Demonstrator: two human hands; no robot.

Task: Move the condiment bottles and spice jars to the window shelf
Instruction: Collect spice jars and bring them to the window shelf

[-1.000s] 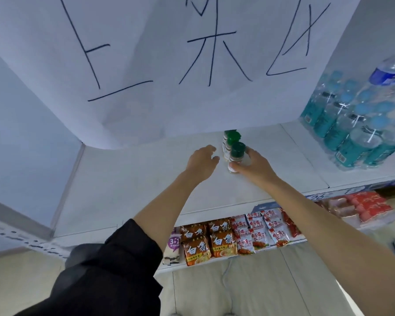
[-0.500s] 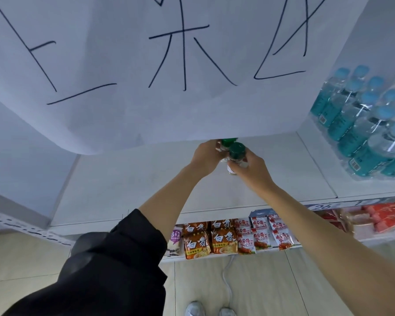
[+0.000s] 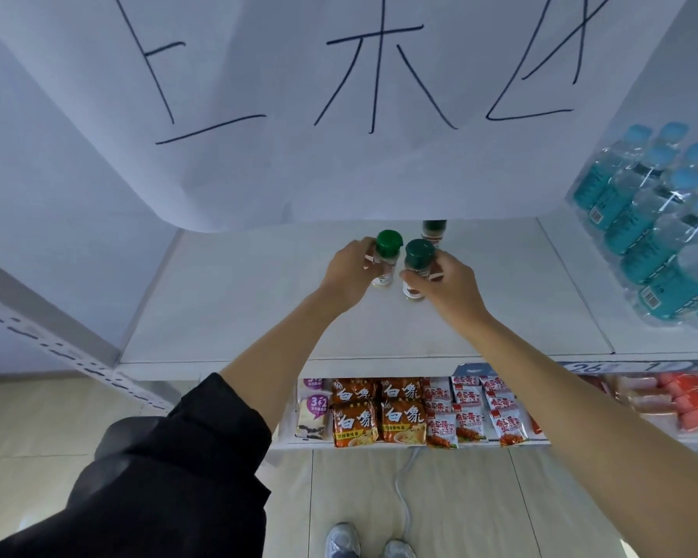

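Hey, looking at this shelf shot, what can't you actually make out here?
- Third jar: top hidden behind the hanging paper sign, head view.
- Labels on the jars in the left hand and right hand: covered by fingers, too small to read.
- Water bottles: cut off by the right edge.

The person wears a black sleeve [image 3: 170, 473] on the left arm, pushed up so the forearm is bare. The right arm has no sleeve in view. The left hand [image 3: 349, 275] and right hand [image 3: 446, 285] are without gloves. Grey sneakers [image 3: 367, 543] are on the feet.
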